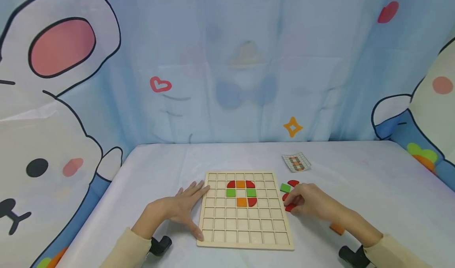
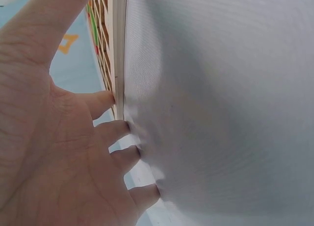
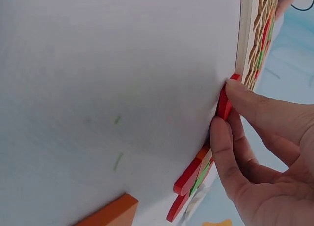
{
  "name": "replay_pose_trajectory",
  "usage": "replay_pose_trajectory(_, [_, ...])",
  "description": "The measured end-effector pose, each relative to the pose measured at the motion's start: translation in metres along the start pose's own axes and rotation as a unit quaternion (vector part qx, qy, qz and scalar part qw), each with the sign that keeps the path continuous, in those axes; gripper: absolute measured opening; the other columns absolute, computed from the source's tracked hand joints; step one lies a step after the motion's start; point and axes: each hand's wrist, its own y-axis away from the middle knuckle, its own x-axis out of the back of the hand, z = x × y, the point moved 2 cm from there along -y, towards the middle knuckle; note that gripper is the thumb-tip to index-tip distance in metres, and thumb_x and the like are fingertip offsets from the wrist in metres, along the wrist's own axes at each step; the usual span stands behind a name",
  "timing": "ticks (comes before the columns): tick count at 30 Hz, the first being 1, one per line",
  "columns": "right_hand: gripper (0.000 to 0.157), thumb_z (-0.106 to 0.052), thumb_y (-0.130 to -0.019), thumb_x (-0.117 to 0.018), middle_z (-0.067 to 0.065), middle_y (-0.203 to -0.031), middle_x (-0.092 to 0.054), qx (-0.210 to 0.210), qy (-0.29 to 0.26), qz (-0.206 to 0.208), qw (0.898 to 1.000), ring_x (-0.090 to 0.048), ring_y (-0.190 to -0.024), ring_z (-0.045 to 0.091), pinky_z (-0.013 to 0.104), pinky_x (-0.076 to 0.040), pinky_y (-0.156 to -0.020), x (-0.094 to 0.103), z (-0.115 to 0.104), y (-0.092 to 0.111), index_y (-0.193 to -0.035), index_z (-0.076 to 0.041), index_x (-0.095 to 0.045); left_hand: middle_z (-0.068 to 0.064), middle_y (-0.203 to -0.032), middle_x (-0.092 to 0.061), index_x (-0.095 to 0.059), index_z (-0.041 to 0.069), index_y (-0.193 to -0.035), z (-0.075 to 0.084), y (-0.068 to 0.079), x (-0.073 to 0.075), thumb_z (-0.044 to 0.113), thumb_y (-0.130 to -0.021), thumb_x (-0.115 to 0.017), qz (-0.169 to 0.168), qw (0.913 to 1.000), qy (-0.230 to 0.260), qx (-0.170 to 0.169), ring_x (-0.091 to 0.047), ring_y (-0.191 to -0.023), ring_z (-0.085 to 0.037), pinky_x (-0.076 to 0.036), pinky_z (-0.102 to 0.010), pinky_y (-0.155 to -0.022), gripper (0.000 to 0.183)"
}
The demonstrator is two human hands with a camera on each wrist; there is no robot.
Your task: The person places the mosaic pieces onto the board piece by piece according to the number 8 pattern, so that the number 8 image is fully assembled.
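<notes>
A wooden grid board (image 1: 245, 224) lies on the white table. Red rounded tiles, orange squares and green squares fill several of its upper cells, around one bare cell. My left hand (image 1: 177, 208) has its fingers spread along the board's left side, thumb at the near left corner; in the left wrist view the fingertips (image 2: 147, 194) press on the tablecloth beside the frame. Just off the board's right edge, my right hand (image 1: 313, 201) pinches a red rounded tile (image 3: 224, 104) between thumb and fingers. Close to it lie a green tile (image 1: 285, 188) and another red tile (image 1: 293, 182).
A small patterned card (image 1: 296, 162) lies behind the loose tiles, on the right. An orange tile (image 1: 337, 228) rests on the table near my right forearm. A blue curtain (image 1: 241, 102) with cartoon figures hangs behind the table.
</notes>
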Motion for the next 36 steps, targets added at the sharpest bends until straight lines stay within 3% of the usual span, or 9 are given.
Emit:
replay_pose_trajectory(8, [0.018,0.006,-0.080,-0.087,-0.004,-0.086,-0.068,-0.012,0.001,-0.006,1.000,-0.058,-0.077,0.013,0.023,-0.056,-0.068,0.002,0.002,-0.003,-0.090,-0.007,-0.079,-0.013,-0.176,-0.003,-0.012,0.011,-0.169,0.000,-0.001,0.000,0.045,-0.073,-0.096,0.002,1.0000,-0.006,0.004,-0.001,-0.162,-0.032,-0.009,-0.058,-0.129,0.132])
replay_pose_trajectory(15, [0.020,0.008,-0.079,-0.086,-0.006,-0.082,-0.067,0.019,-0.001,-0.007,1.000,-0.058,-0.073,0.010,0.022,-0.054,-0.065,0.003,0.001,0.002,-0.084,-0.009,-0.076,-0.014,-0.176,-0.005,-0.014,0.010,-0.169,0.001,-0.002,-0.001,0.046,-0.072,-0.097,0.004,0.9999,-0.011,0.008,-0.002,-0.162,-0.031,-0.009,-0.057,-0.129,0.132])
replay_pose_trajectory(26, [0.019,0.000,-0.079,-0.089,-0.006,-0.080,-0.066,-0.004,-0.019,0.009,1.000,-0.055,-0.072,0.013,0.022,-0.052,-0.063,0.006,0.010,0.011,-0.092,-0.008,-0.077,-0.012,-0.176,-0.006,-0.014,0.012,-0.169,0.001,-0.003,-0.001,0.048,-0.072,-0.096,0.007,0.9997,-0.019,0.011,-0.003,-0.162,-0.031,-0.011,-0.057,-0.129,0.132])
replay_pose_trajectory(36, [0.017,0.000,-0.079,-0.089,-0.007,-0.083,-0.072,0.038,-0.030,0.033,0.998,-0.061,-0.070,0.004,0.021,-0.057,-0.065,0.007,0.008,0.019,-0.084,-0.011,-0.078,-0.013,-0.176,-0.004,-0.013,0.012,-0.169,0.001,-0.002,-0.001,0.046,-0.072,-0.097,0.003,0.9998,-0.014,0.010,-0.002,-0.162,-0.031,-0.009,-0.057,-0.129,0.133])
